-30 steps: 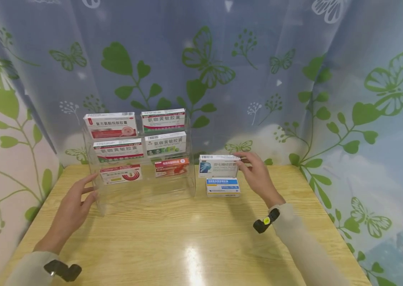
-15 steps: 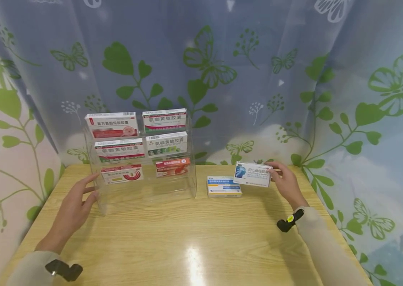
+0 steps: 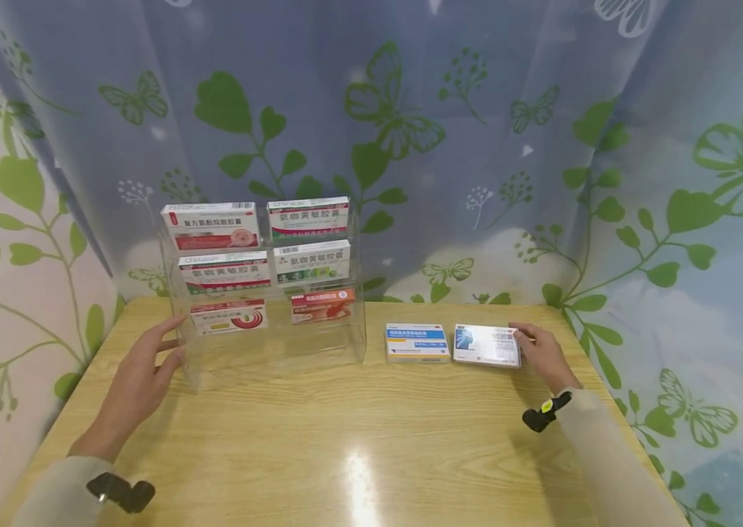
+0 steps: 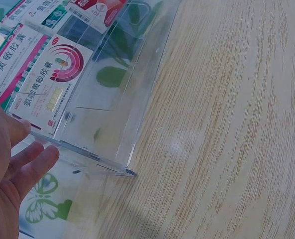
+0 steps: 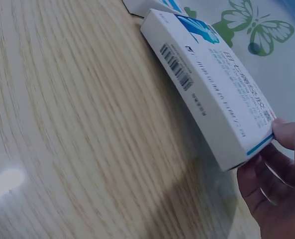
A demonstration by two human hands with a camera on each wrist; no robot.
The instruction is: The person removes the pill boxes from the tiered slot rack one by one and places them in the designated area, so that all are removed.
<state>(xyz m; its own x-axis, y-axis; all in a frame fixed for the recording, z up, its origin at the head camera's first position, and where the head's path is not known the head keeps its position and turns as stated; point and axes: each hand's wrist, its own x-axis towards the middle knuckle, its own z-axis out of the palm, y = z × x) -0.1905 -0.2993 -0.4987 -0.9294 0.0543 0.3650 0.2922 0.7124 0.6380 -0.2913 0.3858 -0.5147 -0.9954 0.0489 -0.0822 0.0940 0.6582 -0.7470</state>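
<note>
My right hand [image 3: 545, 359] pinches the right end of a white medicine box [image 3: 486, 347] with a blue head picture. In the right wrist view the thumb lies on the box's printed face, with fingers under its end. The box lies face up, low over the table, right beside a blue and white medicine box [image 3: 416, 344]. At the far left, my left hand [image 3: 137, 377] touches the side of a clear tiered display rack [image 3: 318, 350] with extended fingers and thumb. Three tiers hold pairs of medicine boxes, among them a red one [image 3: 322, 307] at lower right.
The wood-grain table [image 3: 266, 454] stretches in front of the rack and boxes. A patterned curtain [image 3: 437, 161] hangs right behind the table's back edge, and more printed cloth flanks both sides.
My right hand has carried the white box from above the blue and white one to its right and lowered it flat toward the table. The left hand has stayed at the rack.
</note>
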